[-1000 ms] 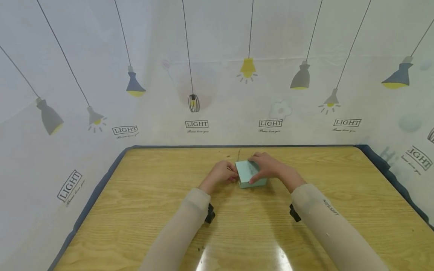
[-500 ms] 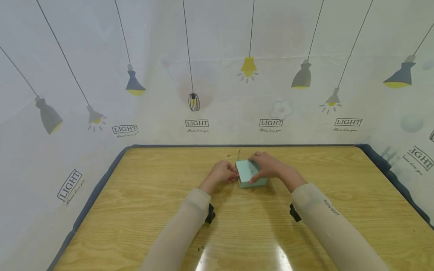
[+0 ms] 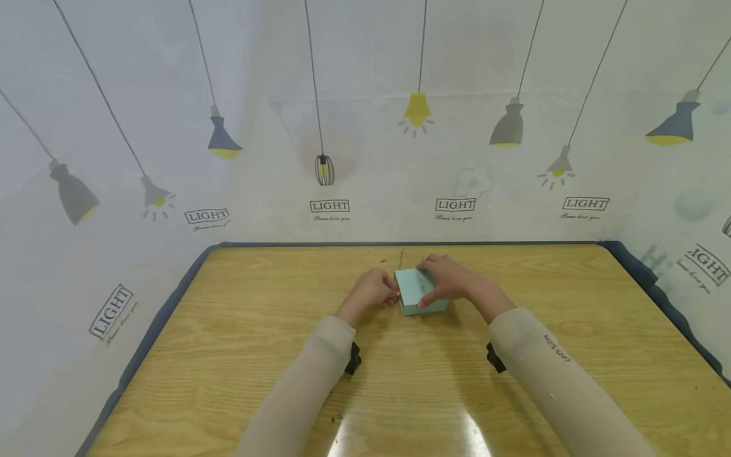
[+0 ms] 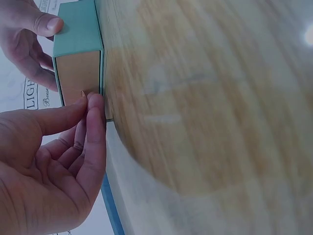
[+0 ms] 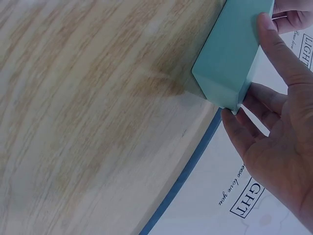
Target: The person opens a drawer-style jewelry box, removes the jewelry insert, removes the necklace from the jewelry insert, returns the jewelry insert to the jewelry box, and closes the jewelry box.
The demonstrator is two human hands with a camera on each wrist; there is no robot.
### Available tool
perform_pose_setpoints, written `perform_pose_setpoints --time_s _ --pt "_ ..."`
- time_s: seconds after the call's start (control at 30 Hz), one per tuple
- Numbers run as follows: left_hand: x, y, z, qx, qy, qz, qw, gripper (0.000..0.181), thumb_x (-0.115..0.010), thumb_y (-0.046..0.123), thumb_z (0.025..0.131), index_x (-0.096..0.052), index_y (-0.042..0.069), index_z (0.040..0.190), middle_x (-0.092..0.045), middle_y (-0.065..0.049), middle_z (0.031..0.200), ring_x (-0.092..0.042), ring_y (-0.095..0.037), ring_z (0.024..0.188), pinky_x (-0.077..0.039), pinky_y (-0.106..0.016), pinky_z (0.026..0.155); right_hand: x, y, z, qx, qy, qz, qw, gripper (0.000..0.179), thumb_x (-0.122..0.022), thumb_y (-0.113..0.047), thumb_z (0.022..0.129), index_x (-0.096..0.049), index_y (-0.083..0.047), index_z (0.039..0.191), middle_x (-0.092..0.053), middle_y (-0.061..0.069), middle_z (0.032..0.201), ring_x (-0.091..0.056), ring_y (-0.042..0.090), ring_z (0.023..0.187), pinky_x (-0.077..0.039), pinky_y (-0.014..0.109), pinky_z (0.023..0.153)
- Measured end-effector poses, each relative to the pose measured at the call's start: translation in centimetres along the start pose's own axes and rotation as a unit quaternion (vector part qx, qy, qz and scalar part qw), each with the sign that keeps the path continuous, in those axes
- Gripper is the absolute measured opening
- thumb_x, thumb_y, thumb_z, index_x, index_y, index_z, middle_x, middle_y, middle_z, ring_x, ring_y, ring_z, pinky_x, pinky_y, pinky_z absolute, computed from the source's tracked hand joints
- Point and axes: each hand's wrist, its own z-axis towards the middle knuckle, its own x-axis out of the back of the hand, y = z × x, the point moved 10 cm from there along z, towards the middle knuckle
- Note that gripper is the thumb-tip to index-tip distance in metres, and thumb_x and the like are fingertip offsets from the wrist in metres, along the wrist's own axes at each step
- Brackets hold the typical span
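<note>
A mint-green box [image 3: 412, 291] lies on the wooden table near its far edge. In the left wrist view, its tan end face [image 4: 78, 73] sits inside a green sleeve. My left hand [image 3: 372, 291] is at that end, thumb and index finger pinching a tiny tan tab [image 4: 83, 93] at the face; most of the tab is hidden by the fingertips. From the opposite side my right hand [image 3: 449, 279] grips the box, thumb on the near edge and fingers over the far side. The right wrist view shows the green sleeve [image 5: 227, 54] between that thumb and the fingers.
The wooden table [image 3: 257, 355] stretches around the box, with a dark blue border [image 3: 320, 243] along its edge. Behind it rises a pale backdrop [image 3: 377, 171] printed with hanging lamps. Black straps [image 3: 495, 358] sit at both wrists.
Both hands keep their holds and the box stays closed in its sleeve. The head view has shifted slightly; otherwise hardly anything moves.
</note>
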Motion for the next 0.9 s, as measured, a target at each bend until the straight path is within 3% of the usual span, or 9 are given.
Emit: perform_pose_setpoints --time_s 0.23,0.9 --pt "0.30 -0.20 0.23 0.008 0.002 0.027 0.9996 0.004 -0.067 0.000 0.090 -0.070 0.000 0.093 -0.071 -0.009 0.083 -0.063 -0.013 0.066 -0.053 -0.019 0.057 -0.12 0.03 0.25 -0.002 -0.006 -0.003 1.0000 0.092 -0.084 -0.047 0.076 -0.046 0.001 0.145 -0.047 0.021 0.144 -0.043 0.041 0.132 -0.041 0.053 0.111" --pt "0.48 -0.08 0.06 0.000 0.008 0.042 0.9991 0.004 -0.066 -0.002 0.090 -0.070 -0.001 0.091 -0.071 -0.009 0.083 -0.064 -0.014 0.066 -0.053 -0.020 0.058 0.05 -0.30 -0.04 0.004 -0.004 0.000 1.0000 0.091 -0.084 -0.046 0.076 -0.046 0.002 0.144 -0.047 0.022 0.143 -0.044 0.041 0.130 -0.042 0.053 0.108"
